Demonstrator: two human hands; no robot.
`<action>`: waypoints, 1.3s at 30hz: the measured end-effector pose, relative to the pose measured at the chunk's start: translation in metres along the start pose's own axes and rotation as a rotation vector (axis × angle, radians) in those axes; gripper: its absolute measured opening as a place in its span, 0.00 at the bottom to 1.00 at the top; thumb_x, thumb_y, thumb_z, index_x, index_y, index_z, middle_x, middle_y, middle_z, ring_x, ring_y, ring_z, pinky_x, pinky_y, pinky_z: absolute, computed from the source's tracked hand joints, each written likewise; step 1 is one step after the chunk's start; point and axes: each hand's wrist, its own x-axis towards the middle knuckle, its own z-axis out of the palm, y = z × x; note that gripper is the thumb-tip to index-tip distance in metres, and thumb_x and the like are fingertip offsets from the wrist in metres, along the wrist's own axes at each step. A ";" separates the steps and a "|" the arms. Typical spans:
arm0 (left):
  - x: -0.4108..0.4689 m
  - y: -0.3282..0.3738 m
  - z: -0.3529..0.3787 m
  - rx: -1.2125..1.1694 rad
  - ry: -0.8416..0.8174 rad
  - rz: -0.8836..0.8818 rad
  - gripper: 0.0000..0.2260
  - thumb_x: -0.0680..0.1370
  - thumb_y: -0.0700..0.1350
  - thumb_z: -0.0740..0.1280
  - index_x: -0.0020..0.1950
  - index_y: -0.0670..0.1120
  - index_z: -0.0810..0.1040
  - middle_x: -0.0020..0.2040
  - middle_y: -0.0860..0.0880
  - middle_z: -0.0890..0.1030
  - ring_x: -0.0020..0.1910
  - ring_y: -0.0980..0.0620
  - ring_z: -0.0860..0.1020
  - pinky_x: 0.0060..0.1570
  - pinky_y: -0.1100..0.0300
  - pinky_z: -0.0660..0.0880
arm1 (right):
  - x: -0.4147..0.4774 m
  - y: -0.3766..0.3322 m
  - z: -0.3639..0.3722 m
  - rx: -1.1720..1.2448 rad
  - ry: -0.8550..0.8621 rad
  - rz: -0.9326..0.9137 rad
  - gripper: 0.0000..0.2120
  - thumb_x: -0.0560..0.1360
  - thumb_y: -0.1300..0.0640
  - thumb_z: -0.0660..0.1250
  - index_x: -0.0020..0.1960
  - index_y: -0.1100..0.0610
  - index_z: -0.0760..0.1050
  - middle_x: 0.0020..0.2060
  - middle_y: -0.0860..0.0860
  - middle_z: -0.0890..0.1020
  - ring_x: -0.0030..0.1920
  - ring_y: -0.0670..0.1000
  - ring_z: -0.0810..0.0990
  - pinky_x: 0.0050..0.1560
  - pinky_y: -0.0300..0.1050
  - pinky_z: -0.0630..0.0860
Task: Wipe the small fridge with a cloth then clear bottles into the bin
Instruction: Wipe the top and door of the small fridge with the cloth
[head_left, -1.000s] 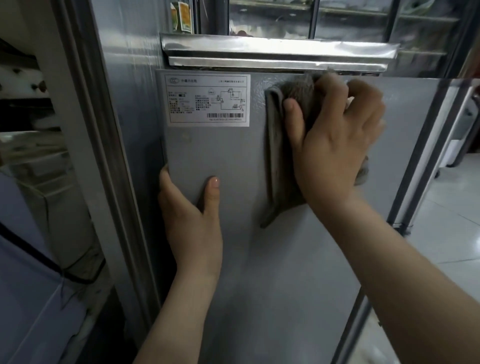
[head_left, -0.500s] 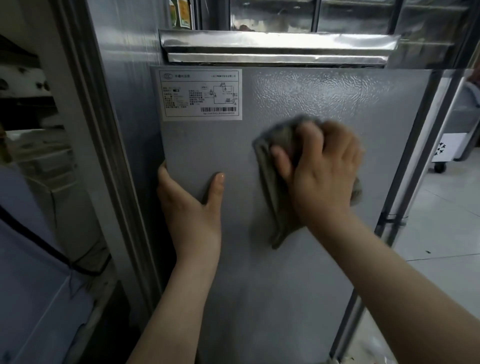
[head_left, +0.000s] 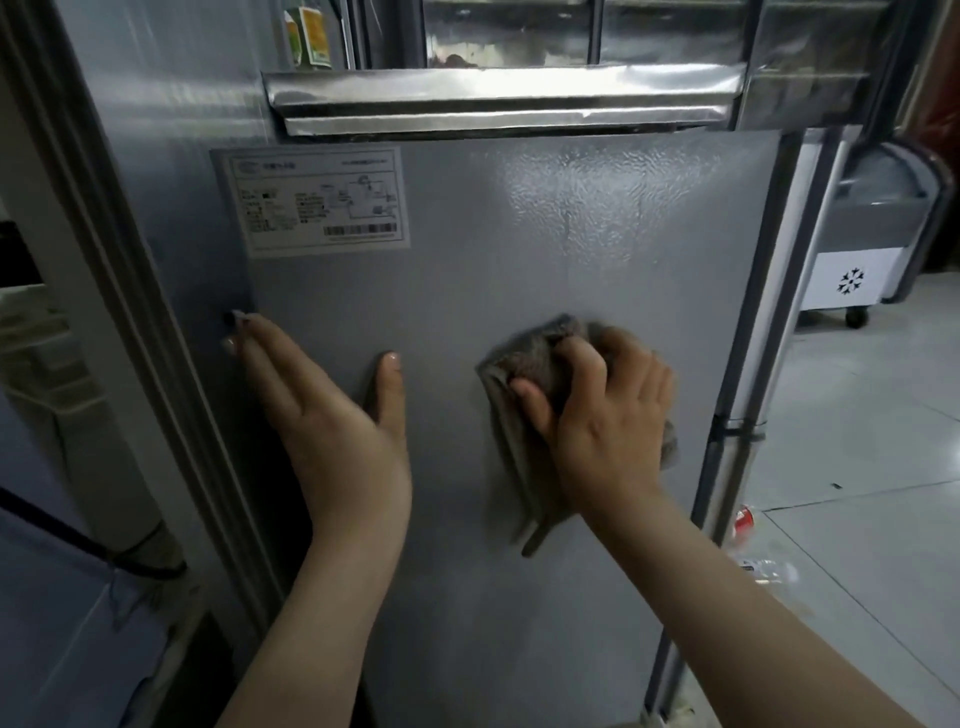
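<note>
While the wipe step is mid-run, the bottle step looks untouched. right hand (head_left: 608, 415) has its fingers curled round a bunched grey-brown fabric cloth (head_left: 524, 358) and presses it onto the grey pebbled-metal panel of the small fridge (head_left: 571, 234), about mid-height, right of centre. A loose tail of cloth hangs below the wrist. left hand (head_left: 332, 431) lies flat on the panel, fingers straight with tips at its left edge, thumb splayed on the face, holding nothing; reads as bracing. No wet/dry line shows, so I can't tell how much of the panel is done. My guess is the lower part is left. Bottles: a clear plastic bottle (head_left: 763, 569) and a blurred red-and-white one (head_left: 744, 519) lie on the pale tiled floor (head_left: 857, 415), near right, just beside the fridge corner. Bin not in view. Surface: white rating label with barcode (head_left: 314, 202) upper left, crinkled silver foil strip (head_left: 498, 98) above. Far right: white chest freezer on castors with a snowflake mark (head_left: 852, 280).
</note>
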 end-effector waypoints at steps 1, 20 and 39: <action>-0.002 0.004 0.002 0.039 -0.009 0.059 0.39 0.77 0.52 0.64 0.75 0.36 0.44 0.76 0.38 0.46 0.75 0.42 0.44 0.73 0.58 0.44 | 0.002 0.002 -0.001 0.003 0.009 0.008 0.21 0.78 0.37 0.51 0.56 0.55 0.65 0.54 0.56 0.65 0.47 0.59 0.67 0.46 0.55 0.65; -0.001 0.060 0.061 0.212 0.082 0.361 0.30 0.76 0.52 0.63 0.72 0.37 0.61 0.72 0.31 0.58 0.72 0.31 0.55 0.69 0.39 0.53 | 0.064 0.030 -0.008 0.018 0.199 0.063 0.17 0.77 0.41 0.56 0.55 0.53 0.66 0.50 0.61 0.76 0.48 0.57 0.68 0.45 0.51 0.65; -0.011 0.072 0.066 0.305 0.063 0.270 0.33 0.76 0.53 0.62 0.73 0.36 0.58 0.73 0.31 0.57 0.72 0.30 0.55 0.67 0.36 0.55 | 0.070 0.052 -0.018 0.038 0.185 0.179 0.17 0.77 0.42 0.56 0.56 0.54 0.65 0.49 0.63 0.76 0.49 0.56 0.66 0.47 0.50 0.63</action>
